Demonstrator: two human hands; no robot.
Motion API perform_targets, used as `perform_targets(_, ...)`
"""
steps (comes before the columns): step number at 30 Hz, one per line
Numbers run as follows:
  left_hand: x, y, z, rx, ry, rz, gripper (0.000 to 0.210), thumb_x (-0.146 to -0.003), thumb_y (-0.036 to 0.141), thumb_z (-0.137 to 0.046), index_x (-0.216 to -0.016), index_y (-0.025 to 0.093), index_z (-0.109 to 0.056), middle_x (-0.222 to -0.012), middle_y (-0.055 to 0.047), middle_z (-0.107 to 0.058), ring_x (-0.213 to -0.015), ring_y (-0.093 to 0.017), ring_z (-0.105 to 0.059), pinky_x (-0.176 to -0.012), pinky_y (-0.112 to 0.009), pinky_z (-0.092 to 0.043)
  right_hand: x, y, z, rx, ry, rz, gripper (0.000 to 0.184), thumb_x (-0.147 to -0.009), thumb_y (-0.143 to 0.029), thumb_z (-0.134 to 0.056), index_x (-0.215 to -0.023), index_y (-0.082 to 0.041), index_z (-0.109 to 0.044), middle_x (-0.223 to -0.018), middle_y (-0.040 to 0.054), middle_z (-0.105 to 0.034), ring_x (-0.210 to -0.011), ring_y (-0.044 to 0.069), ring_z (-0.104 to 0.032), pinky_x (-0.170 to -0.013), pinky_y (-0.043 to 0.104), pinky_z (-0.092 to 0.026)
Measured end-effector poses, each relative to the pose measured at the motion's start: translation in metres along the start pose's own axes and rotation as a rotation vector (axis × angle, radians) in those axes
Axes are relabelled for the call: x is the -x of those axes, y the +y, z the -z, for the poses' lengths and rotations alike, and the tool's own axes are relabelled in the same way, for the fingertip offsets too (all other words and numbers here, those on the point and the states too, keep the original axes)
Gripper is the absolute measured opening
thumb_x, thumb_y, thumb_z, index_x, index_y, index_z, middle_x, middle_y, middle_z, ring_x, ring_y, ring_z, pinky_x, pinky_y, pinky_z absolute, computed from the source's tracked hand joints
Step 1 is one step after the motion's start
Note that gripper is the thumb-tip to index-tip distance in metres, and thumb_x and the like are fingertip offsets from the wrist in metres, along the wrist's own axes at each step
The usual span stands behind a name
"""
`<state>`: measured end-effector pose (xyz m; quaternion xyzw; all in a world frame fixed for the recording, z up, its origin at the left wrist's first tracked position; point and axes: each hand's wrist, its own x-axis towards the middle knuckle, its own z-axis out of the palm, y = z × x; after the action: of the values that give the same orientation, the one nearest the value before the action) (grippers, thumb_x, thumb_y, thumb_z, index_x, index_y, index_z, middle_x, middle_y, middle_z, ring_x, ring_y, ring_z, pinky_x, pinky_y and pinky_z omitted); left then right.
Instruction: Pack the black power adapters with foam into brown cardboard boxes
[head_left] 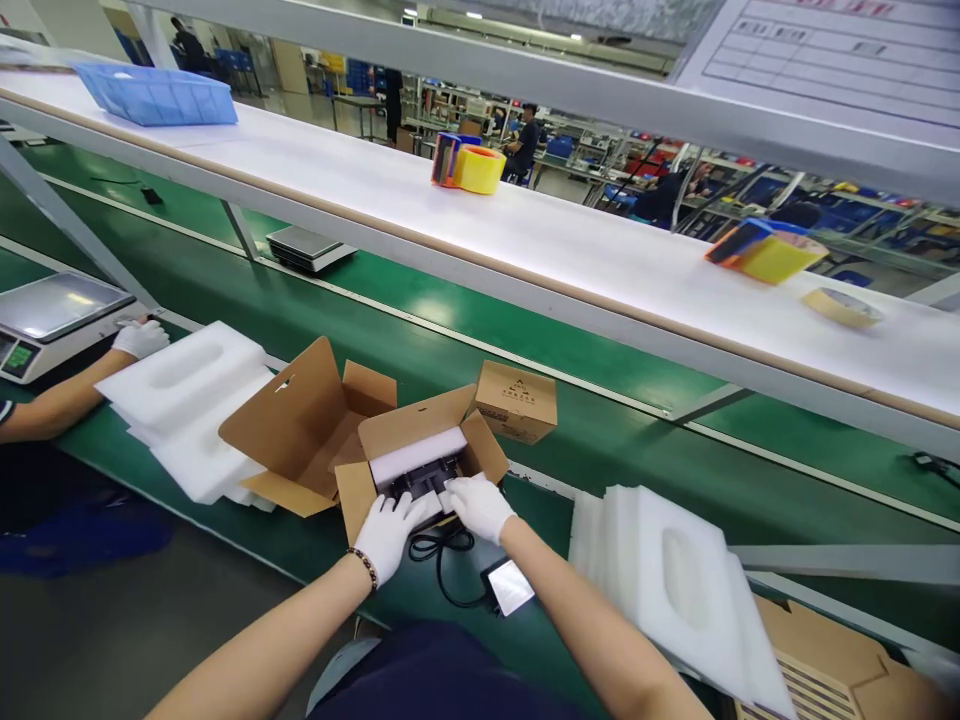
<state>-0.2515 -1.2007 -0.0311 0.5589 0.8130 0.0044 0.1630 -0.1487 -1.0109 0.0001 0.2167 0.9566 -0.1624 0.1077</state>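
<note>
My left hand [386, 538], in a white glove with a beaded bracelet at the wrist, reaches over the near left edge of an open cardboard box [416, 415]. Its fingers press on a black device [421, 480] inside. From the right, my gloved right hand [481, 507] grips the same device's near right side, fingertips partly hidden. A white foam block [417, 456] lies along the box's far wall, behind the device. Just in front of the box, a coiled black cable [441, 543] runs to a power adapter [510, 587] with a white face.
Another open box [292, 415] and stacked foam sheets [191, 400] stand left; more foam [686, 580] stands right. A closed box [517, 402] sits behind. A co-worker's gloved hand [141, 338] is by a scale [60, 315]. A shelf [360, 170] with tape rolls [480, 168] crosses above.
</note>
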Motion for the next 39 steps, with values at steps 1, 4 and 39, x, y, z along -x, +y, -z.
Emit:
perform_targets(1, -0.005, 0.000, 0.006, 0.003, 0.003, 0.000, 0.069, -0.071, 0.006, -0.044, -0.138, 0.023, -0.036, -0.137, -0.013, -0.042, -0.116, -0.032, -0.045, -0.100, -0.052, -0.027, 0.007, 0.017, 0.004, -0.042, 0.039, -0.043, 0.036, -0.089, -0.033, -0.038, -0.116, -0.025, -0.060, -0.121, 0.0030, -0.059, -0.111, 0.019, -0.051, -0.097, 0.031, -0.035)
perform_targets(4, -0.024, 0.019, 0.021, 0.061, 0.050, -0.129, 0.074, -0.068, 0.016, -0.053, -0.139, 0.025, -0.031, -0.145, -0.008, -0.032, -0.129, -0.031, -0.030, -0.105, -0.048, -0.022, 0.031, 0.065, 0.005, -0.119, 0.154, -0.285, 0.046, -0.091, -0.022, -0.021, -0.118, -0.019, -0.058, -0.119, 0.0075, -0.060, -0.110, 0.020, -0.053, -0.095, 0.034, -0.038)
perform_targets(39, -0.112, 0.074, 0.029, 0.029, -0.004, -0.307, 0.028, -0.083, 0.018, -0.039, -0.085, 0.011, -0.066, -0.092, -0.016, -0.060, -0.097, -0.030, -0.049, -0.073, -0.041, -0.044, 0.042, 0.085, -0.005, -0.733, 0.149, -0.522, 0.036, -0.071, -0.035, -0.061, -0.103, -0.019, -0.064, -0.099, 0.0040, -0.069, -0.090, 0.020, -0.063, -0.075, 0.025, -0.047)
